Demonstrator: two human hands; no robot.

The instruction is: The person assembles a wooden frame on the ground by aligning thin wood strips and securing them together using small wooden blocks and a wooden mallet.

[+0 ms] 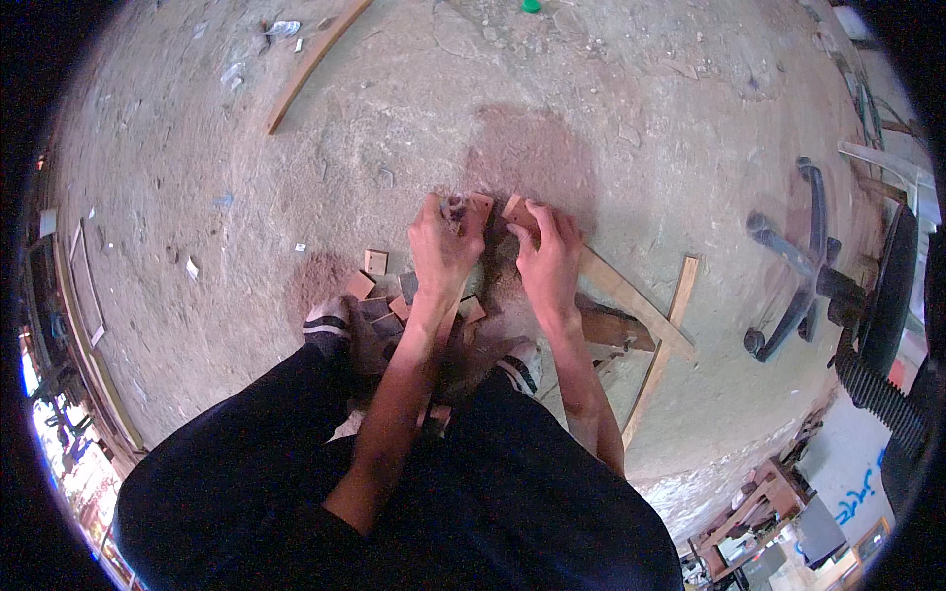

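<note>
My left hand (445, 246) is closed on a small reddish wooden block (482, 203), gripped at its finger ends. Beside that block, something small and dark shows between the fingers; I cannot make out what it is. A second small wooden block (513, 209) with a dark hole in it is pinched in my right hand (549, 258). The two blocks are a short gap apart, above the floor. Below my left hand, several square wooden pieces lie loose near my left foot, among them a pale block with a hole (375, 261) and a dark-faced square (373, 307).
Two wooden strips cross right of my right forearm, a wide plank (631, 300) and a narrow lath (662, 355). A dark broken board (613, 327) lies under them. Further right stands a wheeled chair base (810, 271). Ahead are a curved-looking lath (313, 71) and a green cap (532, 6).
</note>
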